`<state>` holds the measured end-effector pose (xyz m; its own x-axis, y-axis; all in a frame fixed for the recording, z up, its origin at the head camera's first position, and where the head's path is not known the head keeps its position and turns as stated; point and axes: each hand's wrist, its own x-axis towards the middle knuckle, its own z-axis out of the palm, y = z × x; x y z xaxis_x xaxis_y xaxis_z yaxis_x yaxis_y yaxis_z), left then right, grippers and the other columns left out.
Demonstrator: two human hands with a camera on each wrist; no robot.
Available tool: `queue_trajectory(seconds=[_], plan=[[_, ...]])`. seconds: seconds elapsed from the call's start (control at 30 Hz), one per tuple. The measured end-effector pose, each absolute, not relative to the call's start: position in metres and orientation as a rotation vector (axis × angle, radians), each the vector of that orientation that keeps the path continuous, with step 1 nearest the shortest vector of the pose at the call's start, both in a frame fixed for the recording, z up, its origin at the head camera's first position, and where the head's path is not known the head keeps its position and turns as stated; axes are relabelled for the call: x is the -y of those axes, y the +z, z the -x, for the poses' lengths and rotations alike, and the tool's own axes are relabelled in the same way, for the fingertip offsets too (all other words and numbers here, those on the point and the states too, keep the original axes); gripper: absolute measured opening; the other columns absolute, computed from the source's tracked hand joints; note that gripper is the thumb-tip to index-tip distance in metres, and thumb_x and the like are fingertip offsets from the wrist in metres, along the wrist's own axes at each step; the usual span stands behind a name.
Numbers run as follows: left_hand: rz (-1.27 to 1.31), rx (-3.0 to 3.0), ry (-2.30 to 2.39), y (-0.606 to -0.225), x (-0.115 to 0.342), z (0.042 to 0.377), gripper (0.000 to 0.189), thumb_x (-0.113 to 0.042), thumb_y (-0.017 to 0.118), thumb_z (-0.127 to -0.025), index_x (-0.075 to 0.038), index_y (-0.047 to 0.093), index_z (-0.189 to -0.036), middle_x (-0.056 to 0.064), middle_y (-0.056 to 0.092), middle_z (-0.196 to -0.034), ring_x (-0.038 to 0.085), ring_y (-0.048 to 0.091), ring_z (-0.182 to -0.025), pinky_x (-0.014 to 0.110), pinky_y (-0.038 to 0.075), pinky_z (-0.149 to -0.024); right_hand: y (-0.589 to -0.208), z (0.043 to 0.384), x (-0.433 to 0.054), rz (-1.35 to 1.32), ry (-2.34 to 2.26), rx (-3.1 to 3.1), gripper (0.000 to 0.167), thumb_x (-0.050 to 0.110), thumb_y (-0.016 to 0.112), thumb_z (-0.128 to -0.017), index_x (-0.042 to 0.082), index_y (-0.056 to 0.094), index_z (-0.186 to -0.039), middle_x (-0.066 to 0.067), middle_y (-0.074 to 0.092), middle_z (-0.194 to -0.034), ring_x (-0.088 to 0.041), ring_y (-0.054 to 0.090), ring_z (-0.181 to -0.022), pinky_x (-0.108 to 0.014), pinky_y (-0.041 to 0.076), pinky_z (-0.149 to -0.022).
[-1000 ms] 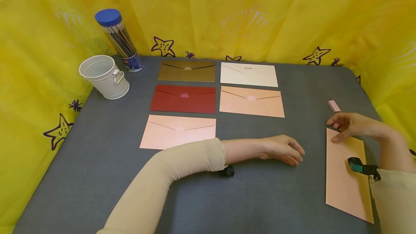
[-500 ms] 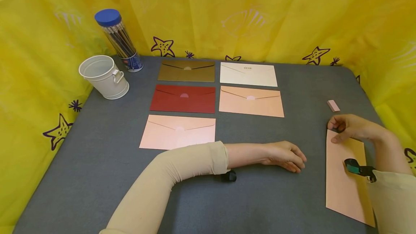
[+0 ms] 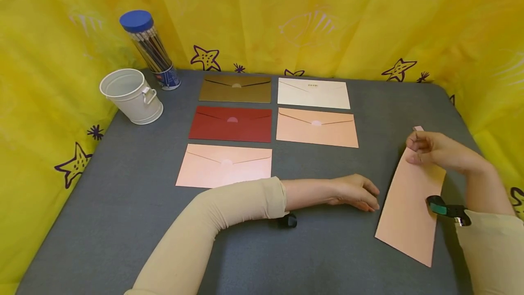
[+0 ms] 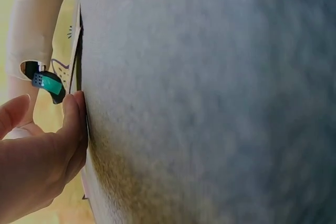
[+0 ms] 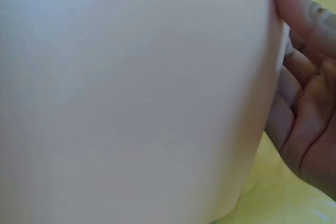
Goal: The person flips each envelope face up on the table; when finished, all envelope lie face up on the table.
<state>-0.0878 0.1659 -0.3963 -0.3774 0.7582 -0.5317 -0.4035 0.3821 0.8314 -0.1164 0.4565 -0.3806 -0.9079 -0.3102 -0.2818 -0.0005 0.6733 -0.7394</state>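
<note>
My right hand (image 3: 435, 151) pinches the far end of a peach envelope (image 3: 413, 204) between thumb and fingers. The envelope slants toward me, lifted at the pinched end; it fills most of the right wrist view, where the thumb (image 5: 304, 11) lies over its edge. My left hand (image 3: 355, 192) rests low over the table with loosely bent fingers, a short gap from the envelope's left edge, and holds nothing. In the left wrist view its fingertips (image 4: 79, 103) are near the tabletop. A small pink block (image 3: 418, 128) lies just beyond the right hand, mostly hidden by it.
Flat on the grey table (image 3: 123, 222) lie a gold envelope (image 3: 235, 94), a white one (image 3: 313, 97), a red one (image 3: 229, 129), a peach one (image 3: 317, 133) and a pale pink one (image 3: 225, 172). A white bucket (image 3: 133, 99) and a pencil tub (image 3: 151, 51) stand back left.
The right hand has raised the envelope's far end and swung it to the left, its near end now closer to the left hand. The pink block is partly covered again. The left hand barely shifted.
</note>
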Motion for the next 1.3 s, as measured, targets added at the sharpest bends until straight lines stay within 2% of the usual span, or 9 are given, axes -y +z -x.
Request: queue_trajectory(seconds=[0.1,0.2,0.3,0.47,0.67,0.83,0.97,1.2,1.3], plan=[[-0.339,-1.532,1.274,-0.396,-0.166,0.090,0.045,0.005,0.064,-0.088,0.007,0.054,-0.132,0.021,0.069,-0.117,0.032,0.068,-0.114,0.030,0.059,-0.090,-0.378,0.119,-0.456,0.170,-1.138,-2.535,0.024,0.000,0.065,-0.091,-0.001,0.045,-0.104,0.003,0.050,-0.085,-0.011,0.051,-0.078,-0.019,0.048,-0.062],[-0.339,-1.546,1.284,-0.396,-0.164,0.095,0.044,0.006,0.063,-0.088,0.007,0.055,-0.131,0.018,0.068,-0.114,0.030,0.069,-0.110,0.032,0.059,-0.092,-0.377,0.120,-0.457,0.114,-1.116,-2.585,0.025,0.003,0.065,-0.093,0.000,0.044,-0.107,0.005,0.049,-0.087,-0.008,0.049,-0.081,-0.017,0.047,-0.063],[-0.347,-1.555,1.312,-0.395,-0.161,0.102,0.043,0.008,0.062,-0.087,0.007,0.055,-0.129,0.014,0.067,-0.108,0.025,0.070,-0.099,0.033,0.060,-0.090,-0.376,0.122,-0.458,0.058,-1.089,-2.625,0.028,0.008,0.065,-0.094,0.000,0.043,-0.110,0.007,0.048,-0.089,-0.005,0.047,-0.082,-0.016,0.047,-0.065],[-0.372,-1.590,1.336,-0.394,-0.153,0.117,0.041,0.005,0.062,-0.086,0.006,0.058,-0.127,0.005,0.064,-0.096,0.014,0.064,-0.080,0.026,0.060,-0.077,-0.376,0.124,-0.459,-0.030,-1.109,-2.616,0.032,0.015,0.062,-0.097,0.000,0.042,-0.116,0.013,0.048,-0.093,-0.002,0.046,-0.083,-0.015,0.048,-0.067],[-0.382,-1.618,1.367,-0.391,-0.142,0.138,0.039,0.004,0.062,-0.085,0.005,0.059,-0.124,0.001,0.062,-0.090,0.011,0.061,-0.072,0.018,0.052,-0.062,-0.375,0.127,-0.459,-0.140,-1.217,-2.533,0.024,0.017,0.060,-0.099,0.008,0.043,-0.113,0.013,0.048,-0.091,-0.004,0.048,-0.080,-0.017,0.048,-0.065],[-0.347,-1.642,1.413,-0.387,-0.131,0.153,0.040,0.003,0.063,-0.086,0.004,0.059,-0.126,0.002,0.060,-0.092,0.011,0.060,-0.076,0.022,0.055,-0.068,-0.372,0.132,-0.453,-0.267,-1.241,-2.477,0.029,0.027,0.061,-0.098,0.012,0.041,-0.113,0.015,0.049,-0.085,-0.005,0.050,-0.075,-0.018,0.048,-0.065],[-0.301,-1.639,1.463,-0.385,-0.122,0.163,0.042,0.004,0.062,-0.087,0.005,0.057,-0.129,0.002,0.058,-0.092,0.011,0.060,-0.076,0.027,0.060,-0.078,-0.373,0.137,-0.447,-0.333,-1.285,-2.439,0.031,0.031,0.061,-0.098,0.015,0.039,-0.113,0.014,0.043,-0.089,-0.003,0.046,-0.076,-0.018,0.047,-0.066],[-0.240,-1.616,1.539,-0.380,-0.106,0.179,0.047,0.005,0.060,-0.088,0.006,0.052,-0.134,0.004,0.058,-0.096,0.012,0.060,-0.078,0.024,0.058,-0.075,-0.374,0.144,-0.433,-0.387,-1.559,-2.323,0.031,0.022,0.064,-0.096,0.014,0.038,-0.111,0.013,0.046,-0.084,-0.003,0.048,-0.071,-0.018,0.047,-0.061],[-0.228,-1.626,1.558,-0.377,-0.099,0.185,0.047,0.005,0.060,-0.088,0.005,0.052,-0.135,0.005,0.057,-0.100,0.012,0.059,-0.081,0.028,0.058,-0.082,-0.374,0.146,-0.425,-0.421,-1.722,-2.237,0.032,0.018,0.066,-0.094,0.013,0.039,-0.110,0.012,0.047,-0.082,-0.003,0.048,-0.070,-0.018,0.045,-0.060]])
